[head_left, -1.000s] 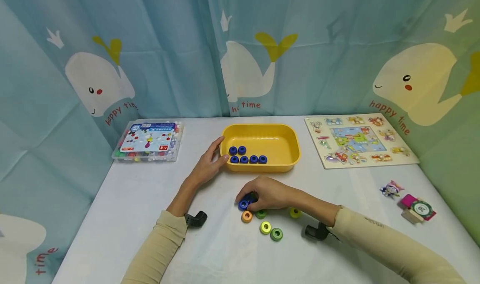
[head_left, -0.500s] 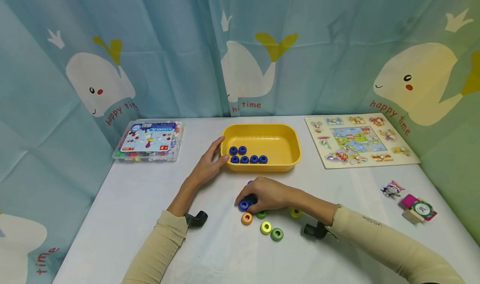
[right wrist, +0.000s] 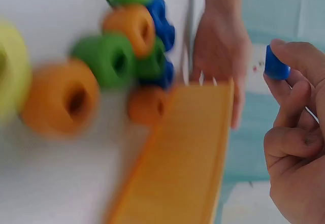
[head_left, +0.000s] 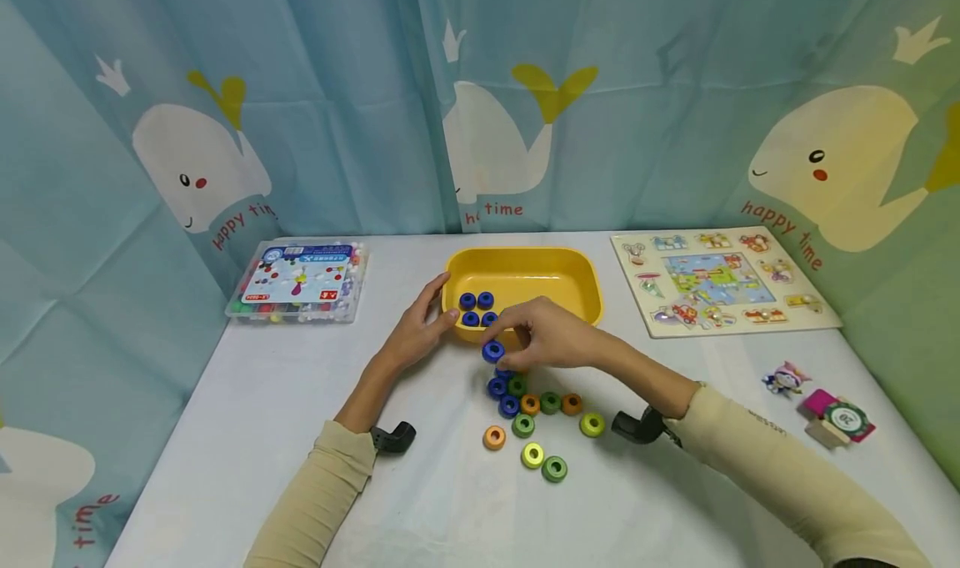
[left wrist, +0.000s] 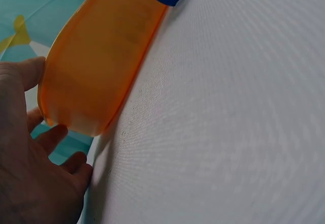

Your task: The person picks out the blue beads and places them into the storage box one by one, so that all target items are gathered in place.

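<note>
My right hand (head_left: 551,334) pinches a blue bead (head_left: 492,351) between thumb and index finger, just in front of the yellow tray's near wall. The right wrist view shows the same blue bead (right wrist: 277,64) at the fingertips, the other fingers curled. My left hand (head_left: 415,326) holds the left end of the yellow tray (head_left: 577,289), thumb at the near corner and fingers along the side. Blue beads (head_left: 468,301) sit in the tray's left part; my right hand hides some of them. Below it lie loose blue beads (head_left: 497,387), green beads (head_left: 550,402), orange beads (head_left: 494,438) and yellow-green beads (head_left: 592,424).
A clear box of small coloured parts (head_left: 296,280) lies at the back left. At the back right is a wooden peg puzzle (head_left: 716,280). A small figurine (head_left: 784,379) and stacked blocks with a round chip (head_left: 847,418) stand on the right. A curtain (head_left: 345,134) hangs behind the table.
My right hand has lifted a blue bead from the group and moved up toward the tray, uncovering more loose beads. My left hand has stayed at the tray.
</note>
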A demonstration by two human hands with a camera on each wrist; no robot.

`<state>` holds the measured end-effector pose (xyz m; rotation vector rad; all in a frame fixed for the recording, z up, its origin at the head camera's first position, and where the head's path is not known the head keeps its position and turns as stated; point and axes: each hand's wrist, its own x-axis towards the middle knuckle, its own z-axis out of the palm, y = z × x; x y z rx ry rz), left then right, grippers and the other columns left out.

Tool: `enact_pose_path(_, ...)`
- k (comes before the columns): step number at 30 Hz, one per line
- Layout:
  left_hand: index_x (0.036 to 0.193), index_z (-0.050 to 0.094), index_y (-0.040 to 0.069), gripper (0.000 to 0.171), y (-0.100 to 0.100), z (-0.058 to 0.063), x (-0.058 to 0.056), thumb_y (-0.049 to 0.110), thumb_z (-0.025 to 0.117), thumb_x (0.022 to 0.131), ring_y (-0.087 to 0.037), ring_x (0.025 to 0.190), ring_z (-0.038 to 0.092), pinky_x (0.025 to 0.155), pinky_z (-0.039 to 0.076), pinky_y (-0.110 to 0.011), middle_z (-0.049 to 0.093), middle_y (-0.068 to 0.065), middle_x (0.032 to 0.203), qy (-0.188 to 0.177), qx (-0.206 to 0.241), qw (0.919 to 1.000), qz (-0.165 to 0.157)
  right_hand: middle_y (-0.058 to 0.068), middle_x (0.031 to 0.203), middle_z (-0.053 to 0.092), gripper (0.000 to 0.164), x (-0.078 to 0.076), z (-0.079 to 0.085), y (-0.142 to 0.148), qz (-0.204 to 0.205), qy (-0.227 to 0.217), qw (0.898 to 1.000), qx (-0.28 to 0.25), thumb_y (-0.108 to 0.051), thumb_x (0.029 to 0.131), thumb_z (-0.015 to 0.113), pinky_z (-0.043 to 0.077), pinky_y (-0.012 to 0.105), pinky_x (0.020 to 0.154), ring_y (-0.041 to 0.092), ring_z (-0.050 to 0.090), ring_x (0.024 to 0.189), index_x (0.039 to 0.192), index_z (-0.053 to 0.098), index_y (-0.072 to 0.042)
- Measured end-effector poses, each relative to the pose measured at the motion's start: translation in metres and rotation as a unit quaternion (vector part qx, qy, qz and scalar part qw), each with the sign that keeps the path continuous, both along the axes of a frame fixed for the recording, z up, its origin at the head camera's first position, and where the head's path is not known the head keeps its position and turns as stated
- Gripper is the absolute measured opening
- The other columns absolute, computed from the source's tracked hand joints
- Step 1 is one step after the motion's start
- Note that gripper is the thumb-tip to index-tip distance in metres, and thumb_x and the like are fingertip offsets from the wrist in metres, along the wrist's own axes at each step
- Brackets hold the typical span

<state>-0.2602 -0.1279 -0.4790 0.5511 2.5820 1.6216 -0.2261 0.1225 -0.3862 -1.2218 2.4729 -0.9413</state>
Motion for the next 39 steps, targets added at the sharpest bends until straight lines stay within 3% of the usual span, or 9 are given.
enact_pose_path(4, 0.147, 0.023, 0.033, 0.064, 0.000, 0.000, 0.001, 0.039, 0.055, 0.091, -0.013, 0.136, 0.022, 0.110, 0.021, -0.036, 0.022, 0.010, 0.150, -0.002, -0.002, 1.0000, 0.000, -0.008, 0.078, 0.061, 0.029, -0.026, 0.005, 0.009, -0.049, 0.002, 0.999, -0.011, -0.030, 0.078, 0.075, 0.041, 0.026, 0.049, 0.013, 0.049, 0.057, 0.106, 0.070, -0.030)
enact_pose_path(9, 0.146, 0.024, 0.033, 0.063, 0.000, -0.001, 0.001, 0.034, 0.055, 0.092, -0.011, 0.136, 0.021, 0.110, 0.020, -0.035, 0.022, 0.012, 0.150, -0.007, -0.002, 1.0000, 0.004, -0.004, 0.082, 0.064, 0.033, -0.061, -0.003, 0.016, -0.099, -0.030, 0.995, -0.006, -0.030, 0.077, 0.076, 0.037, 0.027, 0.048, 0.019, 0.047, 0.056, 0.108, 0.070, -0.021)
enact_pose_path(14, 0.147, 0.023, 0.033, 0.064, 0.001, -0.002, 0.002, 0.032, 0.056, 0.092, -0.012, 0.136, 0.020, 0.110, 0.019, -0.036, 0.022, 0.010, 0.150, -0.008, 0.000, 1.0000, 0.004, -0.007, 0.099, 0.067, 0.037, -0.089, -0.016, 0.018, -0.114, -0.046, 0.992, 0.019, -0.026, 0.077, 0.076, 0.042, 0.029, 0.055, 0.021, 0.050, 0.063, 0.112, 0.069, -0.014)
enact_pose_path(19, 0.147, 0.024, 0.032, 0.063, 0.002, -0.002, 0.002, 0.032, 0.056, 0.092, -0.009, 0.136, 0.020, 0.110, 0.020, -0.034, 0.023, 0.011, 0.150, -0.007, -0.001, 0.9999, 0.009, -0.007, 0.104, 0.066, 0.034, -0.109, -0.033, 0.018, -0.114, -0.065, 0.990, 0.043, -0.025, 0.077, 0.077, 0.048, 0.031, 0.071, 0.017, 0.057, 0.085, 0.110, 0.070, -0.017)
enact_pose_path(28, 0.146, 0.024, 0.034, 0.063, 0.003, -0.001, 0.002, 0.037, 0.056, 0.092, -0.007, 0.135, 0.021, 0.109, 0.021, -0.032, 0.023, 0.013, 0.149, -0.009, -0.008, 0.9999, 0.010, -0.008, 0.106, 0.066, 0.031, -0.121, -0.051, 0.018, -0.104, -0.102, 0.988, 0.053, -0.027, 0.075, 0.079, 0.047, 0.032, 0.083, 0.015, 0.057, 0.097, 0.105, 0.072, -0.022)
enact_pose_path(39, 0.147, 0.023, 0.032, 0.064, 0.002, 0.002, 0.001, 0.036, 0.055, 0.092, -0.011, 0.136, 0.022, 0.109, 0.021, -0.036, 0.022, 0.012, 0.150, -0.002, -0.008, 0.9999, 0.009, -0.008, 0.106, 0.066, 0.030, -0.126, -0.054, 0.017, -0.076, -0.087, 0.991, 0.069, -0.023, 0.076, 0.078, 0.047, 0.032, 0.087, 0.011, 0.058, 0.098, 0.106, 0.071, -0.023)
